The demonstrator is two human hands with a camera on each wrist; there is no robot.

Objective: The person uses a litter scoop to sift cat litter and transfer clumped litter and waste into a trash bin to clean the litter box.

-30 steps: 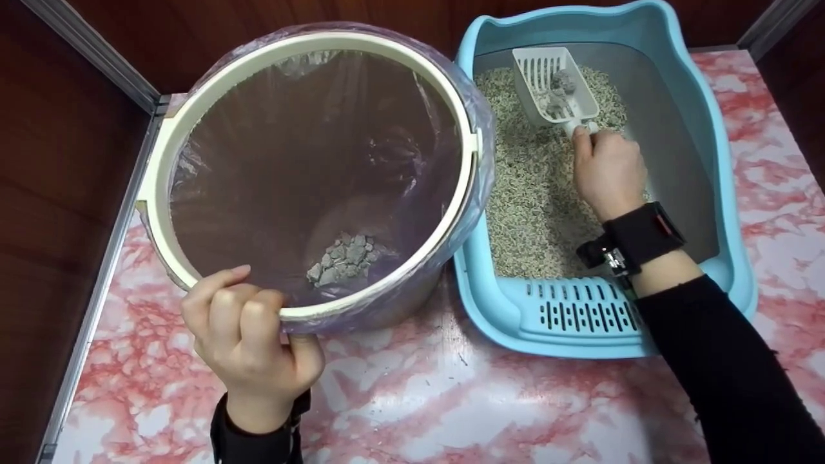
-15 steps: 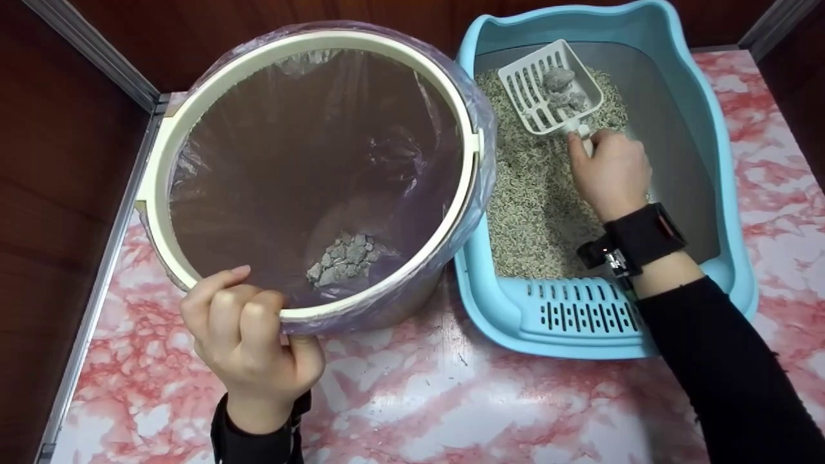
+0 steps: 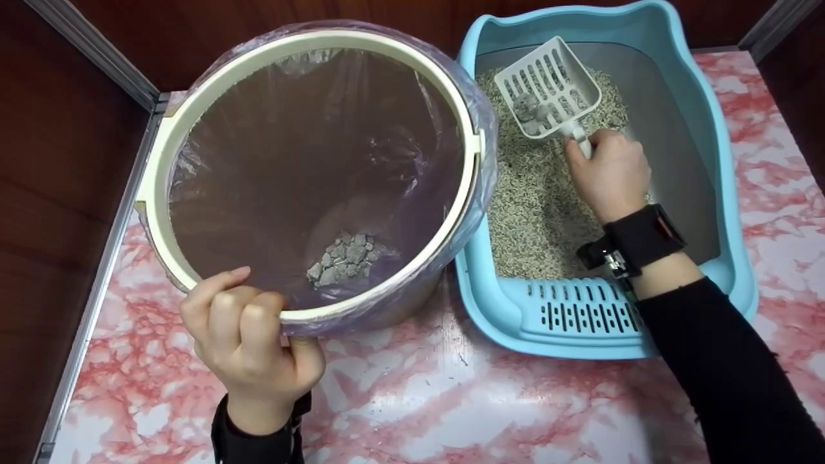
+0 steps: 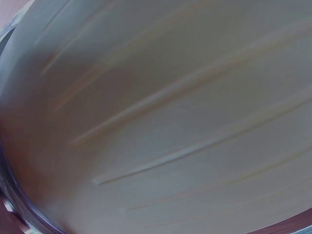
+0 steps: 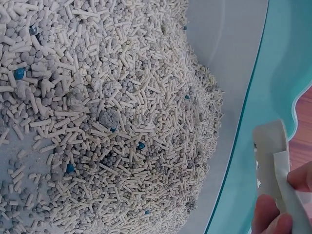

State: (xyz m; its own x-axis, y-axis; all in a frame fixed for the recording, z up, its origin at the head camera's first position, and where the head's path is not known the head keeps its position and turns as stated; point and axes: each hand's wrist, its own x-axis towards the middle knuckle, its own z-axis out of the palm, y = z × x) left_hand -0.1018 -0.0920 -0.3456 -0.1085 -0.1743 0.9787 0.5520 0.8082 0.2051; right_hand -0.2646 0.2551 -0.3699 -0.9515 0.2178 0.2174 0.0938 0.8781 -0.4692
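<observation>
My left hand (image 3: 251, 341) grips the near rim of a cream bucket (image 3: 361, 299), fingers over the edge and thumb below. A purple plastic bag (image 3: 485, 193) lines it and folds over the rim. Grey litter clumps (image 3: 345, 261) lie inside at the bottom. In the left wrist view the bucket's ribbed outer wall (image 4: 170, 97) fills the picture. My right hand (image 3: 612, 171) holds a white slotted litter scoop (image 3: 583, 80) by its handle, above the litter box. Several grey clumps (image 3: 528, 108) sit in its left near corner. The right wrist view shows the scoop (image 5: 270, 139) from the side.
The blue litter box (image 3: 738, 258) stands right beside the bucket. Pellet litter (image 3: 535, 212) is heaped toward its left side, with grey floor bare at the right. Dark wooden panels (image 3: 58, 225) stand behind and left, over a red-and-white marbled floor (image 3: 399, 399).
The scoop has turned and tilted in my right hand. Its clumps have slid from the near right to the left near corner. My left hand and the bucket have stayed put.
</observation>
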